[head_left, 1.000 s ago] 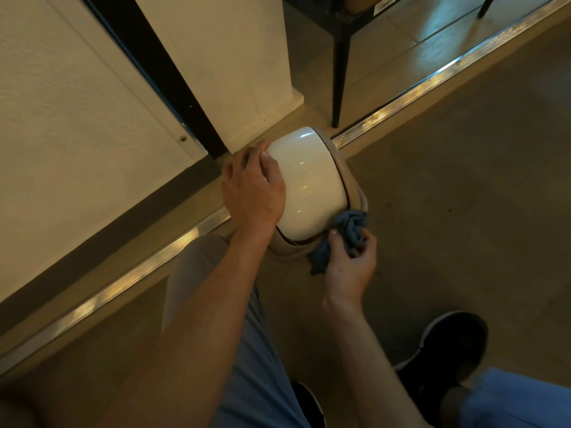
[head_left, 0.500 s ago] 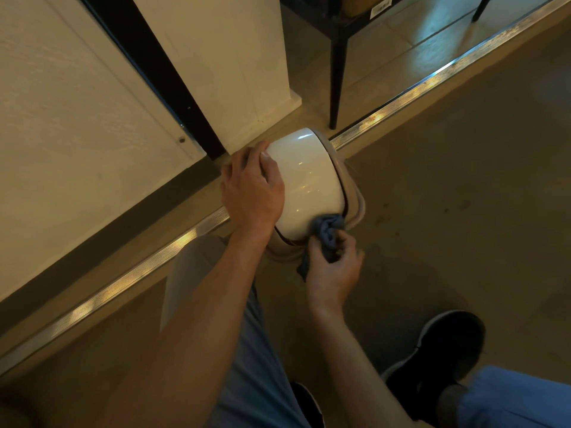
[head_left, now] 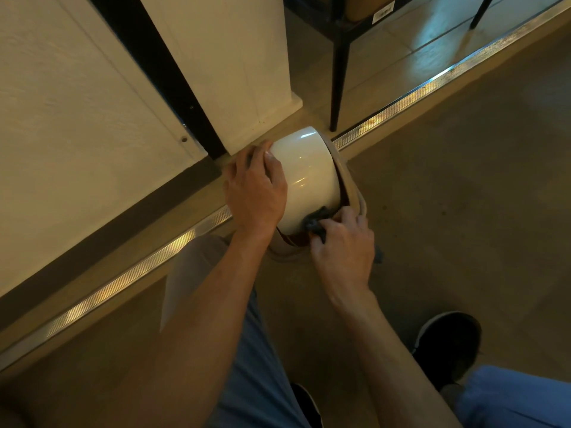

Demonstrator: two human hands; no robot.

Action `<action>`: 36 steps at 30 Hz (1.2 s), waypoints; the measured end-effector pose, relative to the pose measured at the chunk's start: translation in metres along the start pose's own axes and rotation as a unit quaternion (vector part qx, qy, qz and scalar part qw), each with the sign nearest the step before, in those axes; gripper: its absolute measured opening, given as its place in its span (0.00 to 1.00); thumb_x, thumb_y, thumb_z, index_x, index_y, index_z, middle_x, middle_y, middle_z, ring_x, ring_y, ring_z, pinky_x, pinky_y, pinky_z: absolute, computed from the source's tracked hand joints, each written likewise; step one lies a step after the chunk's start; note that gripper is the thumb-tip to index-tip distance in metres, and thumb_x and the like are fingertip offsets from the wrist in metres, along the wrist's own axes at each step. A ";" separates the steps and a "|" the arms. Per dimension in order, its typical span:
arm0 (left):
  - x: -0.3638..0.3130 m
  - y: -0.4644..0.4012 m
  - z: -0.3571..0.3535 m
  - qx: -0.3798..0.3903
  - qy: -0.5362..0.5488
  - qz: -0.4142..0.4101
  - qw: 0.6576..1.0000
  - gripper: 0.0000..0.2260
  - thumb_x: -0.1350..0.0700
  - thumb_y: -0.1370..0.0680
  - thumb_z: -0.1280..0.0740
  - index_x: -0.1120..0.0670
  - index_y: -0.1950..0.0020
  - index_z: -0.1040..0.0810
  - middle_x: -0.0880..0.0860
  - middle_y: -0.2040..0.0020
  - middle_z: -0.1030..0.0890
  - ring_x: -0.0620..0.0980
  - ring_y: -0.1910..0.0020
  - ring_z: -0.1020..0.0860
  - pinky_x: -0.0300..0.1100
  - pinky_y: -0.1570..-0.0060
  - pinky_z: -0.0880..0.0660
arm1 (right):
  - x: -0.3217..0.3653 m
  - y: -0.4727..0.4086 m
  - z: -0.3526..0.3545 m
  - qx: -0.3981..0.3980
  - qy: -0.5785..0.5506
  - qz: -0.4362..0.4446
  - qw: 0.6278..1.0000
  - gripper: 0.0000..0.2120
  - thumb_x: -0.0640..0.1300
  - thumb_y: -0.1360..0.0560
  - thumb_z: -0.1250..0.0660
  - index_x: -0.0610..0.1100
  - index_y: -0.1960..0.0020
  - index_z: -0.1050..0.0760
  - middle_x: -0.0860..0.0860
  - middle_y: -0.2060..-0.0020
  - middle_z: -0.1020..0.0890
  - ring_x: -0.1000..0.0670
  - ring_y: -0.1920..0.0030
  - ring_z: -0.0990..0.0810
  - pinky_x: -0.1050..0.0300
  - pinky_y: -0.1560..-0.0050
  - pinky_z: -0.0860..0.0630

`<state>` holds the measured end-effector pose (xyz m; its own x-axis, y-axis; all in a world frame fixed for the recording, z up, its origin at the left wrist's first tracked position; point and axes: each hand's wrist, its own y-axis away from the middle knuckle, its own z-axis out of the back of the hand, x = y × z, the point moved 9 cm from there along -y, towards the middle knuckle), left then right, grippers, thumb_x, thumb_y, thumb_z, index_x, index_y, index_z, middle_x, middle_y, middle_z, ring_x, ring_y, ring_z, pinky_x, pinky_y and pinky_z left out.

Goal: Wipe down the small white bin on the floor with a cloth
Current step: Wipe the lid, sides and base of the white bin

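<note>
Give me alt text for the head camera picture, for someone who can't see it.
A person's left hand steadies a small glossy white plastic bin tipped on a tan floor, while the right hand presses a bunched dark blue cloth against the bin's lower edge.

Bin (head_left: pixel 309 180) sits between both hands, left hand (head_left: pixel 256 193) on its left, right hand (head_left: pixel 343 251) below with cloth (head_left: pixel 316 222) against it
</note>
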<state>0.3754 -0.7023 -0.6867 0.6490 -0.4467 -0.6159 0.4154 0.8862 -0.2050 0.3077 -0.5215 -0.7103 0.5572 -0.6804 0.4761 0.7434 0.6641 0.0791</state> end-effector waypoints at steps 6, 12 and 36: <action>0.002 -0.001 -0.002 0.007 -0.013 -0.007 1.000 0.17 0.48 0.15 0.45 0.47 0.29 0.25 0.51 0.30 0.26 0.53 0.36 0.27 0.54 0.45 0.22 | 0.017 0.005 -0.012 0.020 0.002 0.066 0.998 0.13 0.51 0.22 0.31 0.50 0.39 0.18 0.50 0.40 0.24 0.48 0.41 0.27 0.52 0.42 0.29; 0.002 -0.001 -0.003 0.010 -0.014 -0.011 1.000 0.17 0.48 0.15 0.45 0.47 0.29 0.25 0.51 0.30 0.25 0.54 0.35 0.28 0.53 0.44 0.23 | 0.013 0.008 -0.012 0.031 -0.004 0.076 0.997 0.12 0.51 0.21 0.31 0.50 0.39 0.18 0.50 0.41 0.24 0.49 0.42 0.27 0.56 0.46 0.34; 0.004 -0.003 -0.007 0.004 -0.016 -0.014 1.000 0.18 0.47 0.15 0.46 0.46 0.29 0.25 0.50 0.32 0.25 0.53 0.35 0.28 0.51 0.46 0.24 | -0.023 -0.009 0.022 -0.024 0.050 -0.015 0.998 0.09 0.49 0.20 0.34 0.49 0.42 0.19 0.50 0.39 0.24 0.48 0.43 0.28 0.51 0.44 0.34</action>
<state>0.3727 -0.7057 -0.6938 0.6576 -0.4748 -0.5849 0.4386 0.8725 -0.2152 0.2801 -0.5052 -0.7030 0.5663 -0.7290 0.3845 0.7763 0.6285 0.0484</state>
